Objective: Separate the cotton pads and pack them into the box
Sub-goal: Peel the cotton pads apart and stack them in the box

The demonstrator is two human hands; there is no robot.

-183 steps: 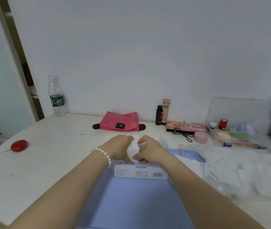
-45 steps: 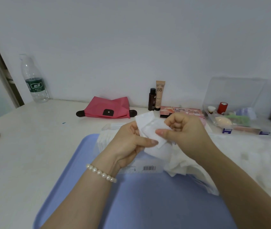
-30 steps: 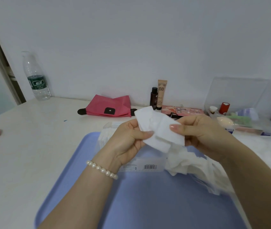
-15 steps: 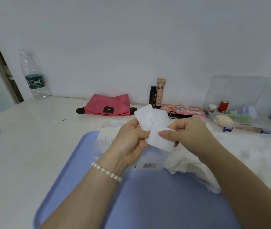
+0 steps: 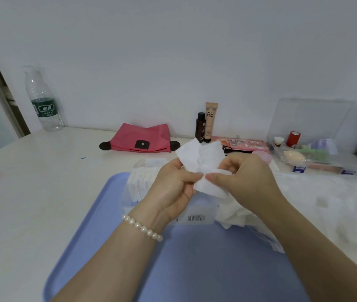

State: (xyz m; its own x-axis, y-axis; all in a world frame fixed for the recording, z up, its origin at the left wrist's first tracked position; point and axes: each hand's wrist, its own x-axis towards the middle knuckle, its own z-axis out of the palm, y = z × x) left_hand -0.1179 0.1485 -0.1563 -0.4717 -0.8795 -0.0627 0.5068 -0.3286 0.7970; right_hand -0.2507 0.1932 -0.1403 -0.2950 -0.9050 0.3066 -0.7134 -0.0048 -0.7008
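1. Two hands met above the box (image 5: 195,217): left hand (image 5: 174,188) and right hand (image 5: 246,178) each pinched the cotton pads (image 5: 203,165).
2. Best peeled slowly from one corner, I judged, so the thin sheets would not tear.
3. Pads were white, soft, creased, held over the near blue tray (image 5: 195,269).

Soft matt cotton pads (image 5: 201,159), smooth plastic tray (image 5: 205,264)

A room in a home is shown. Make-up things, like a BB cream tube (image 5: 211,120), a pink pouch (image 5: 142,138) and a water bottle (image 5: 43,101), are kept on a white worktop (image 5: 42,192).
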